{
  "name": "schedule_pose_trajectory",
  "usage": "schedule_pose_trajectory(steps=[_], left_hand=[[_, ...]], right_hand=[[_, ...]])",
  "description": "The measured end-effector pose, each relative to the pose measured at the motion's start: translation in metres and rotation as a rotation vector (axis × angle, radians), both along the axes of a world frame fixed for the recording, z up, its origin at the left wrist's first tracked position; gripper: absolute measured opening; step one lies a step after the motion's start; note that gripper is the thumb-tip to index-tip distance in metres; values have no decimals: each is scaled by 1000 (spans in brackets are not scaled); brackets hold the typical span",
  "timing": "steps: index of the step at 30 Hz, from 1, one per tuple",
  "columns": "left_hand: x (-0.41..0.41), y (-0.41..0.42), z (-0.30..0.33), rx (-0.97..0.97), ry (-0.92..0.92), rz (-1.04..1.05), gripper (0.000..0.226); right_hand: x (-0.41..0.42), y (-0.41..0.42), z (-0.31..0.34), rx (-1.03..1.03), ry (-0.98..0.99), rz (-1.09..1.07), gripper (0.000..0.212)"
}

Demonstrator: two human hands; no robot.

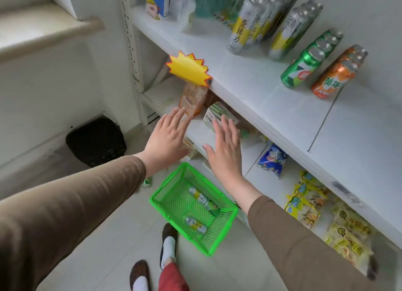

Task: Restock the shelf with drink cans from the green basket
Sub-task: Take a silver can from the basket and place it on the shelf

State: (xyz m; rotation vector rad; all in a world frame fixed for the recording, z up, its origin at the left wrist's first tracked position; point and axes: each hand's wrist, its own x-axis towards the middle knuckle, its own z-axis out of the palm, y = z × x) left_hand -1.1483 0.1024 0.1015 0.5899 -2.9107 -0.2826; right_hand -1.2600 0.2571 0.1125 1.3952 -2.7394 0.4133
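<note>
Head view: both hands, left and right, are flat-open and empty at mid-frame. Three cans lie in the basket below; stoop, grip one around its middle, stand it in the shelf rows.

Green basket, brown sleeves, yellow starburst tag.

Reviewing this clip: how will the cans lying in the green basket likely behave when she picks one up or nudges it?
The cans lie on their sides in the green basket, so a nudge would probably roll them. They look like slim, smooth metal, likely rigid but perhaps slippery. Both hands, left and right, are open above.
</note>
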Motion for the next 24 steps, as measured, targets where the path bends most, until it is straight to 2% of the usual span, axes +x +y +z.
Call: schedule_pose_trajectory(steps=[10, 16, 24], left_hand=[[71, 66, -192, 190, -297, 22, 104], [72, 114, -328, 293, -440, 21, 97], [43, 155, -487, 358, -514, -16, 95]], right_hand=[[40, 79, -199, 146, -310, -60, 68], [37, 127, -341, 278, -448, -85, 66], [26, 175, -529, 490, -567, -137, 70]])
